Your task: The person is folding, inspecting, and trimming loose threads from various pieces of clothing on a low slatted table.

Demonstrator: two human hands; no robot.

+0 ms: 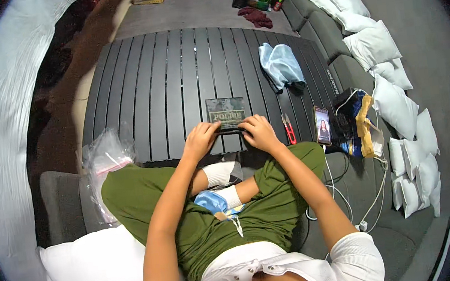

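A flat, square, dark camouflage-patterned piece, wallet-like in shape with a pale printed band, lies near the front edge of the black slatted table. At its lower left corner my left hand has its fingers closed on the edge. My right hand grips the lower right corner in the same way. The thumbs and the underside of the piece are mostly hidden. Just right of my right hand lie red-handled snips, their blades toward the far side.
A light blue cloth bag sits on the table's right side. A phone stands by the right edge, beside a black box and white cables. Clear plastic bags lie at the left. White pillows line the grey sofa.
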